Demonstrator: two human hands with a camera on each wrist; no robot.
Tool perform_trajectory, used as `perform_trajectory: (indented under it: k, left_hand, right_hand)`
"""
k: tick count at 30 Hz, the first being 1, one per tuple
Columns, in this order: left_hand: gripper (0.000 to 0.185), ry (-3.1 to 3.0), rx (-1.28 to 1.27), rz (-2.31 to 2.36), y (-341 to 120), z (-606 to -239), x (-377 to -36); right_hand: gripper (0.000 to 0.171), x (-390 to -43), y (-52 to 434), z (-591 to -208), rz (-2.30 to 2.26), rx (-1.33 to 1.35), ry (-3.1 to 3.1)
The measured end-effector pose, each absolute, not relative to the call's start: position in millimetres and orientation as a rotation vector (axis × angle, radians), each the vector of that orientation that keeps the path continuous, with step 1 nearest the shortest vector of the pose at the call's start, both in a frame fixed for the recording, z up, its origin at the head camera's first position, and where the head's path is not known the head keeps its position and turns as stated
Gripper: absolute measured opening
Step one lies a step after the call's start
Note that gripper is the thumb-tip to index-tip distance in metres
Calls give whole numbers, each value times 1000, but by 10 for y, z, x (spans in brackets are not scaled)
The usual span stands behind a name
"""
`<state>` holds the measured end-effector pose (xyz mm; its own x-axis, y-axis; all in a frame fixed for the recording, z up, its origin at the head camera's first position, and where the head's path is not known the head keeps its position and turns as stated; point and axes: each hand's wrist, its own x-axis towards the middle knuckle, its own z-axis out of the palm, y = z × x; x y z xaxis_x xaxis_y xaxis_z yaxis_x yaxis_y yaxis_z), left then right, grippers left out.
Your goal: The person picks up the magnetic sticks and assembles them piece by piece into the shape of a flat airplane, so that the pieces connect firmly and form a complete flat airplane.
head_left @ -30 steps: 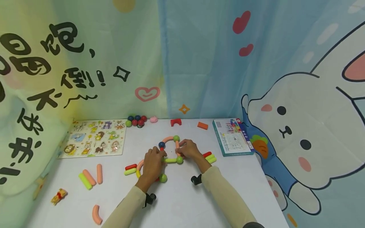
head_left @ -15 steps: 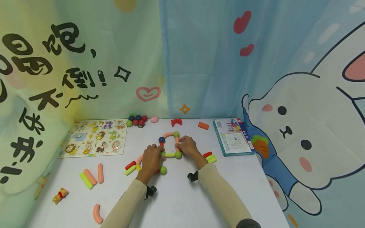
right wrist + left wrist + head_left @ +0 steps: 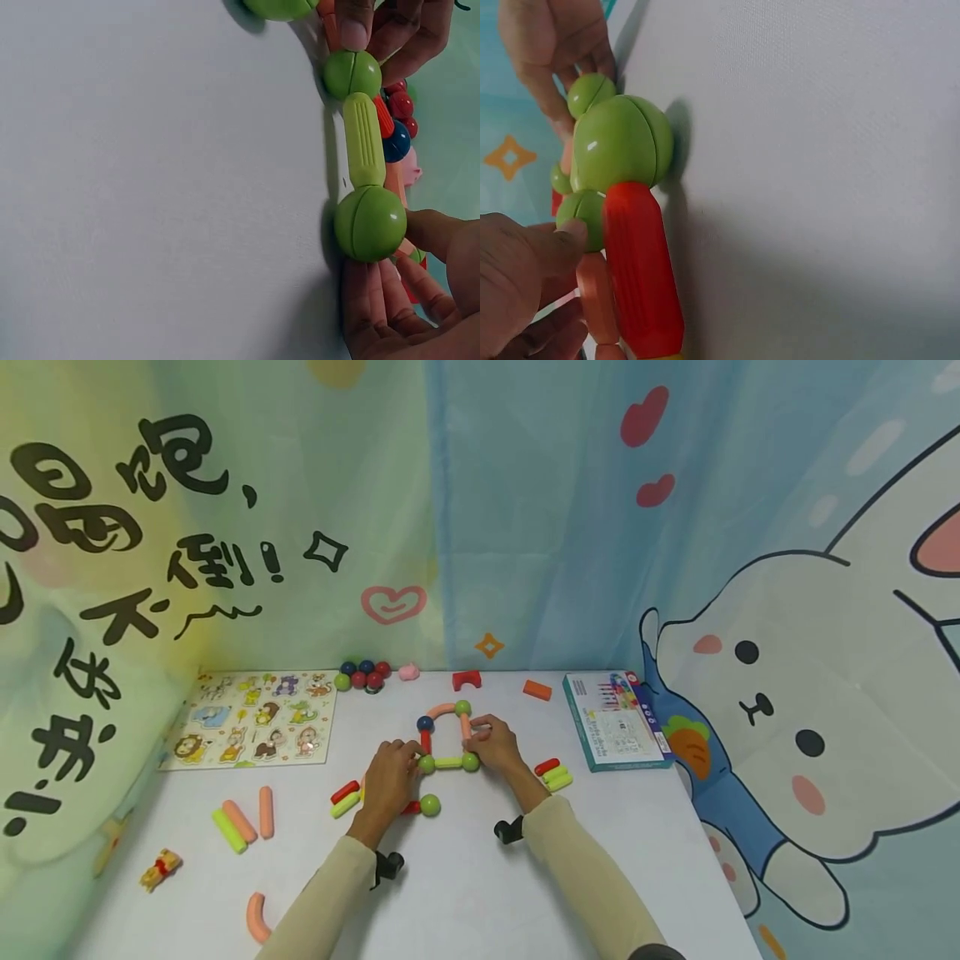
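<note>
A closed loop of toy rods and balls lies mid-table: a blue ball (image 3: 425,723), several green balls, a red rod (image 3: 426,742), a lime rod (image 3: 449,762), a straight pink rod (image 3: 467,727) and a curved pink one (image 3: 440,710). My left hand (image 3: 392,781) pinches the near left green ball (image 3: 581,217), thumb on top. At the right side, my right hand (image 3: 495,745) holds the straight pink rod between thumb and fingers, beside the near right green ball (image 3: 370,223). Closer to me, a second piece with a green ball (image 3: 430,805) and red rod (image 3: 641,270) is partly hidden by my left hand.
Short rods (image 3: 553,774) lie right of the loop and more rods (image 3: 346,797) left. Pink and lime rods (image 3: 238,820), a bear figure (image 3: 161,870) and a curved pink rod (image 3: 257,917) lie farther left. An animal puzzle board (image 3: 255,718), loose balls and a box (image 3: 618,722) line the back.
The loop has slid away from me across the table with both hands on it. My left hand has shifted slightly left, uncovering the loop's near left green ball and red rod.
</note>
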<state>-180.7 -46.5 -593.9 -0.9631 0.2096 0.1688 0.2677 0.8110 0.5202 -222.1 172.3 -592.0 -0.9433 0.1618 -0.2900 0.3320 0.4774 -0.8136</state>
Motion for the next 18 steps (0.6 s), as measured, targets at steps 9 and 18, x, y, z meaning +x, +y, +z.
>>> perform_trajectory:
  k: [9, 18]
  left_hand:
    - [33, -2835, -523, -815, -571, -5904, -1461]
    - [34, -2927, -642, -727, -652, -5991, -1304]
  right_hand:
    - [39, -2116, 1729, -5930, -1427, 301, 2575]
    - [32, -2029, 1706, -5936, -1338, 63, 2697]
